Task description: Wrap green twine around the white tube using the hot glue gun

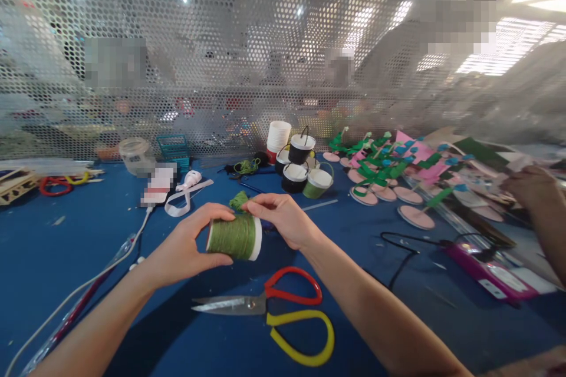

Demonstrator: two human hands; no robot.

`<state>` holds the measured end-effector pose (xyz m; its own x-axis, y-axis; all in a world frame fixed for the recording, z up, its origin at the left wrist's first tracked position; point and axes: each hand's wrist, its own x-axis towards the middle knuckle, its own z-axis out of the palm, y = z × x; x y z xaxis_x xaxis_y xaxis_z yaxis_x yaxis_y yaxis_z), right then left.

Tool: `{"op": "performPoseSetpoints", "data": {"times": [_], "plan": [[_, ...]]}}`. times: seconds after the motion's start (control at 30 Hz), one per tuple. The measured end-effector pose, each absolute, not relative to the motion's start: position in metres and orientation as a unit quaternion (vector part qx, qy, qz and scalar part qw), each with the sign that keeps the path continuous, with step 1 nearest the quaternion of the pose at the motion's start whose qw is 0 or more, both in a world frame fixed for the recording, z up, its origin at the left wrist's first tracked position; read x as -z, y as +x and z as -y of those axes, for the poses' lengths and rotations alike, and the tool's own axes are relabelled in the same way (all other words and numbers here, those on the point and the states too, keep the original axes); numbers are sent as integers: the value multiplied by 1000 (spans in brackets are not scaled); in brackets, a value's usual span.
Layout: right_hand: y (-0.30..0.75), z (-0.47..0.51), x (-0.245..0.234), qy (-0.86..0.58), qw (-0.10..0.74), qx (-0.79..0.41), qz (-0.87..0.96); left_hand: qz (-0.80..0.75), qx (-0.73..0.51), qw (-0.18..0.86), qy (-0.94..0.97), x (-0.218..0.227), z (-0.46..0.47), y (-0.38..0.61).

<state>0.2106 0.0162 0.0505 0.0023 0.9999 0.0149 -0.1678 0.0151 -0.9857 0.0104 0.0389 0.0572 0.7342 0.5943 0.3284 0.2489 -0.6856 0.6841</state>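
Observation:
My left hand [186, 247] is wrapped round a small paper cup covered in green twine [234, 237], held on its side above the blue table [110, 235]. My right hand [283, 217] pinches the loose end of the green twine [239, 200] at the cup's top edge. Just in front of my hands lie scissors [274, 306] with one red and one yellow handle, blades pointing left.
Behind stand a stack of white cups [278, 135] and several small bucket cups [300, 168] in black and green. Pink discs with green paper flowers [380, 179] spread to the right. Another person's hand [530, 185] is at far right. A perforated screen [221, 59] backs the table; a white cable [88, 285] runs left.

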Motion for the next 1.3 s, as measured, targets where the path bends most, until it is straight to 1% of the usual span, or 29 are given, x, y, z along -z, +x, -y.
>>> {"op": "performPoseSetpoints", "data": {"times": [0.33, 0.43, 0.53, 0.63, 0.73, 0.8, 0.83, 0.9, 1.0, 1.1, 1.23, 1.3], "plan": [[207, -10, -54, -473, 547, -560, 403, -193, -305, 196, 912, -55, -38, 12], [204, -10, -54, -458, 567, -575, 372, -171, -317, 149, 921, -51, -38, 14], [203, -13, -49, -448, 593, -551, 379, -173, -314, 132, 924, -47, -37, 16], [202, -15, -42, -445, 623, -491, 417, -235, -303, 181, 906, -45, -36, 17], [201, -16, -35, -456, 634, -417, 466, -317, -304, 306, 844, -43, -35, 20], [201, -16, -33, -462, 625, -387, 497, -356, -293, 391, 797, -43, -33, 23], [200, -15, -32, -463, 617, -382, 509, -368, -281, 415, 783, -43, -32, 25], [200, -13, -33, -465, 603, -391, 517, -376, -268, 414, 785, -43, -31, 27], [202, -12, -38, -480, 575, -441, 494, -358, -268, 363, 817, -47, -30, 27], [205, -18, -42, -499, 539, -495, 464, -351, -263, 338, 833, -51, -31, 25], [207, -42, -39, -510, 511, -544, 427, -379, -274, 360, 807, -46, -37, 22], [207, -60, -38, -532, 505, -529, 426, -396, -292, 403, 772, -41, -42, 21]]}}
